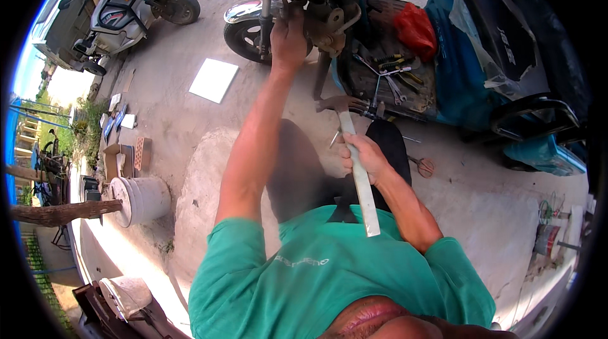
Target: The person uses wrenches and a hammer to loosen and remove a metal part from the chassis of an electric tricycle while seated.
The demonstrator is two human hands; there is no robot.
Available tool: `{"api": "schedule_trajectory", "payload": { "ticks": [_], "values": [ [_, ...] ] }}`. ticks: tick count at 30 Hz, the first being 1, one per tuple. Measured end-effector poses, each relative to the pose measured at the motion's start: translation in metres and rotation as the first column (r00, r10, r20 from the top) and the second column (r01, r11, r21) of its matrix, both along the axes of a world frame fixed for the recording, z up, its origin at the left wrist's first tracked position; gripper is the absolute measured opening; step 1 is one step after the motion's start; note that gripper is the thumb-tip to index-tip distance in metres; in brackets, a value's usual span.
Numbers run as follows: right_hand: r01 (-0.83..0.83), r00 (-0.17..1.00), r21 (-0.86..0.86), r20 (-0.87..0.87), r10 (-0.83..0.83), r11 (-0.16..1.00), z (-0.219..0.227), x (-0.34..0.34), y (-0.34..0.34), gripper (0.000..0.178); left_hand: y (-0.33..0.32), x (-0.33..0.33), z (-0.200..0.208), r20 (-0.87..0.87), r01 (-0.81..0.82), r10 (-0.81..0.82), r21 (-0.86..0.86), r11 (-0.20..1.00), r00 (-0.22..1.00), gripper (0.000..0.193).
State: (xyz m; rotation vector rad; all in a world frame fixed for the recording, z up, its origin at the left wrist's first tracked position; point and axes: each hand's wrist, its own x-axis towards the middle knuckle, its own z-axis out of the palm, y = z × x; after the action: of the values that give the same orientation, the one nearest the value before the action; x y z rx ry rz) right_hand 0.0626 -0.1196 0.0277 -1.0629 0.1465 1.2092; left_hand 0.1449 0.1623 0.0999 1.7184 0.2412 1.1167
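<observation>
Gripped in right hand [367,160]: hammer [362,187], head toward scooter [462,89], handle end near shirt [323,275]. Left hand [289,33] raised beside fork [266,31], fingers apparently curled; cannot tell on what. Seemingly partway: wheel [250,41] mounted, tools [398,73] out on footboard [386,12], near red bag [416,31]. Finished and remaining steps unclear.

There are two hands [289,38] [367,156], one hammer [363,193], two white buckets [151,199] [133,293], one red bag [416,31] and one square panel [214,80].
</observation>
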Motion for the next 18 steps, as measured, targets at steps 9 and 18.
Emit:
{"api": "schedule_trajectory", "payload": {
  "ticks": [9, 18],
  "values": [
    [-0.240, 0.460, -0.593, 0.628, 0.628, 0.768, -0.017, 0.011, -0.012, 0.087, -0.130, -0.132, -0.139, 0.085, 0.245, -0.427, -0.909, 0.337, 0.900, 0.058],
    [-0.398, 0.342, -0.692, 0.498, 0.797, 0.602, -0.041, -0.011, -0.005, 0.067, -0.154, -0.158, -0.150, -0.289, 0.065, -0.571, -0.853, 0.518, 0.768, 0.066]
  ]
}}
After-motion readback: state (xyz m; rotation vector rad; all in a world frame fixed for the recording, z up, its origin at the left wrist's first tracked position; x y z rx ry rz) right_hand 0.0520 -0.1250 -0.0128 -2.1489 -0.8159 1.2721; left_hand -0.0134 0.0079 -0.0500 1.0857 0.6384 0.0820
